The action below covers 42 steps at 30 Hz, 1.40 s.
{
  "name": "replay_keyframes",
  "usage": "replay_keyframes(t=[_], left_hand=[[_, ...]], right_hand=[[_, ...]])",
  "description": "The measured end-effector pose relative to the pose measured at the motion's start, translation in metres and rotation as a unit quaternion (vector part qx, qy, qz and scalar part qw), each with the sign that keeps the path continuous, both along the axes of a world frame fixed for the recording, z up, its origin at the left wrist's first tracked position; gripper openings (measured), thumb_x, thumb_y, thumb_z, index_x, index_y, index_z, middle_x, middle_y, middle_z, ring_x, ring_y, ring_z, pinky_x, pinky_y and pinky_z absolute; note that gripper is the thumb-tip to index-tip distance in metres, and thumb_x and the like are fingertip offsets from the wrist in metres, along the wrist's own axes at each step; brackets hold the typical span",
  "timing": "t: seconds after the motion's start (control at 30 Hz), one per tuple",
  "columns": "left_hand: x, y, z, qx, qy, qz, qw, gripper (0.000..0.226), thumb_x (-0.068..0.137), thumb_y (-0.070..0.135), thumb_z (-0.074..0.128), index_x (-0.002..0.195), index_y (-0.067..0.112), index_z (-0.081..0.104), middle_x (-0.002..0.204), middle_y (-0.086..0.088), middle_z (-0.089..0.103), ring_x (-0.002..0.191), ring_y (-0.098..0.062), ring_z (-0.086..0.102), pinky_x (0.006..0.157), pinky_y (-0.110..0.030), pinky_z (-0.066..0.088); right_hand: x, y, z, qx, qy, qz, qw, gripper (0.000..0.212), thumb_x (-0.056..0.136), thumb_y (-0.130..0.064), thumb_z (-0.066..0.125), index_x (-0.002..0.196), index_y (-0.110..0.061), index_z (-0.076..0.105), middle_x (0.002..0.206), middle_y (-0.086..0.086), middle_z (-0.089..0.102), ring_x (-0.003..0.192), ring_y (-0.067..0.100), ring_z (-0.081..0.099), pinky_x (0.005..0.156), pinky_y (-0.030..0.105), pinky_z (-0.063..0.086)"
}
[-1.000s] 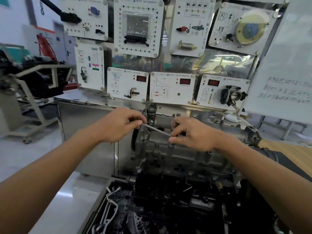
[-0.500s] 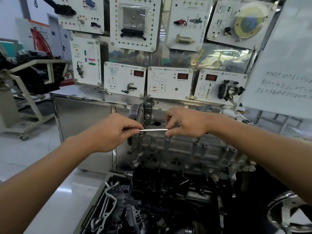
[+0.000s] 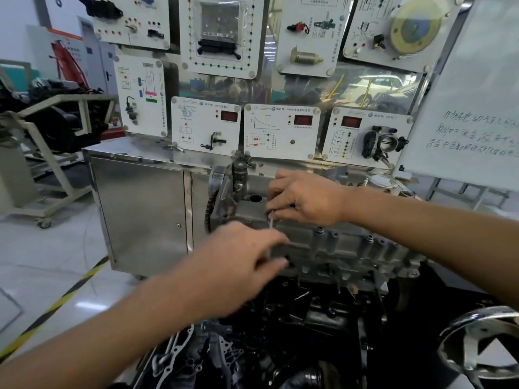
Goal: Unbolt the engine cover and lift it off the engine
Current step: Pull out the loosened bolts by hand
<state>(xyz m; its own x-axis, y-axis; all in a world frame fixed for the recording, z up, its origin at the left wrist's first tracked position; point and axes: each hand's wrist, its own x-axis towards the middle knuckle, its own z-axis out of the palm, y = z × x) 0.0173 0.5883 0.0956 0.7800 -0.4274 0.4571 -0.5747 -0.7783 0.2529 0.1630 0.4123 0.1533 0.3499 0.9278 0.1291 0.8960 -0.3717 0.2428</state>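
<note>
Loosening a fastener near the left end of the engine cover [image 3: 323, 245], the grey cast part that is lying across the top of the dark engine block [image 3: 323, 310] in the middle of the scene and, as far as can be judged, is sitting flat on it. The right hand [image 3: 307, 199] is reaching in from the right and pinching the far end of a slim metal key [image 3: 271, 220] between thumb and bent fingertips, steadying it over a fastener that the hand itself is hiding. The left hand [image 3: 241, 262], smeared by motion blur, is curling its fingers round the near end of the key and appears to be working it as a lever. The step is judged to be going best when the right hand is pressing the key squarely into the head, so that it is not riding out, while the left hand is pulling in short, even arcs rather than one hard heave. A slip is likely to be sending knuckles into the ribs of the cover or toward the chain [image 3: 208, 211] just left of it. Bolt heads [image 3: 319, 230] are showing along the near edge further right, so most of the unbolting is probably lying ahead. Each freed bolt is best carried clear, since loose metal parts [image 3: 174, 357] are crowding the dark space below the engine.
</note>
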Motion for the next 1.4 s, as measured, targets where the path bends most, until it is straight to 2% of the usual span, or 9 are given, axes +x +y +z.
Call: replay_keyframes(t=[0.23,0.33,0.43,0.67,0.9,1.03,1.1,1.23,1.4], left_hand=[[0.019,-0.081,0.035,0.043,-0.029,-0.1,0.994,0.027,0.099,0.037,0.052,0.116,0.025,0.068,0.115,0.009,0.066,0.109,-0.007,0.052,0.095,-0.036,0.044],[0.027,-0.071,0.055,-0.015,-0.078,-0.072,0.994,0.027,0.09,0.034,0.055,0.112,0.029,0.07,0.109,0.015,0.068,0.103,0.001,0.054,0.09,-0.028,0.045],[0.048,-0.035,0.074,-0.065,-0.114,-0.009,0.991,0.013,0.087,0.043,0.06,0.098,0.041,0.068,0.085,0.03,0.064,0.09,0.01,0.057,0.07,-0.012,0.041],[0.085,0.002,0.092,0.004,-0.067,-0.016,0.998,0.03,0.081,0.051,0.063,0.107,0.066,0.057,0.104,0.039,0.06,0.089,0.017,0.058,0.064,-0.017,0.047],[0.126,-0.054,0.132,0.042,-0.114,-0.163,0.979,0.028,0.087,0.049,0.059,0.106,0.037,0.075,0.103,0.022,0.062,0.094,0.004,0.058,0.076,-0.007,0.043],[0.164,-0.106,0.151,0.08,-0.136,-0.214,0.964,0.017,0.09,0.026,0.068,0.105,0.024,0.077,0.1,0.008,0.068,0.087,-0.005,0.061,0.076,-0.016,0.043],[0.188,-0.131,0.153,0.066,-0.131,-0.215,0.966,0.017,0.091,0.02,0.07,0.106,0.022,0.077,0.092,0.008,0.072,0.08,-0.004,0.062,0.073,-0.011,0.043],[0.233,-0.181,0.137,0.045,-0.061,-0.212,0.974,0.018,0.089,0.019,0.073,0.106,0.018,0.078,0.087,0.012,0.074,0.071,0.01,0.061,0.07,0.0,0.041],[0.27,-0.232,0.102,0.068,-0.007,-0.219,0.973,0.018,0.089,0.022,0.073,0.107,0.02,0.077,0.079,0.024,0.064,0.07,0.014,0.058,0.068,-0.003,0.039]], right_hand=[[-0.006,-0.009,-0.007,0.066,-0.015,0.057,0.996,0.022,0.096,-0.025,0.06,0.101,-0.012,0.076,0.111,0.008,0.066,0.1,0.026,0.052,0.083,0.047,0.049],[-0.018,-0.017,-0.01,0.187,-0.069,0.099,0.975,0.026,0.08,-0.014,0.051,0.08,0.004,0.071,0.103,0.012,0.063,0.091,0.013,0.048,0.097,0.029,0.053],[-0.01,-0.016,-0.023,0.18,0.005,0.112,0.977,0.016,0.091,-0.003,0.063,0.101,0.005,0.072,0.11,0.022,0.068,0.106,0.032,0.06,0.094,0.046,0.05],[0.007,-0.008,-0.01,0.359,0.161,0.116,0.912,0.012,0.091,0.007,0.061,0.096,0.01,0.071,0.11,0.028,0.066,0.103,0.04,0.063,0.086,0.053,0.05],[0.022,-0.06,0.013,0.482,0.337,0.018,0.809,0.016,0.097,0.005,0.051,0.097,0.007,0.067,0.077,0.007,0.066,0.071,0.004,0.066,0.072,0.019,0.054],[0.026,-0.132,0.045,0.426,0.246,-0.075,0.867,0.017,0.096,-0.01,0.061,0.093,0.004,0.072,0.079,0.023,0.07,0.071,0.033,0.068,0.067,0.041,0.056],[0.027,-0.177,0.064,0.366,0.24,-0.15,0.887,0.02,0.09,-0.021,0.069,0.107,-0.01,0.073,0.085,0.014,0.074,0.074,0.029,0.068,0.067,0.031,0.053],[0.017,-0.246,0.077,0.377,0.332,-0.248,0.828,0.045,0.082,-0.02,0.077,0.125,-0.018,0.064,0.104,0.005,0.077,0.088,0.018,0.071,0.071,0.025,0.053],[0.024,-0.268,0.037,0.39,0.219,-0.356,0.821,0.017,0.094,-0.02,0.065,0.101,-0.007,0.075,0.076,0.007,0.074,0.061,0.01,0.058,0.061,0.023,0.05]])
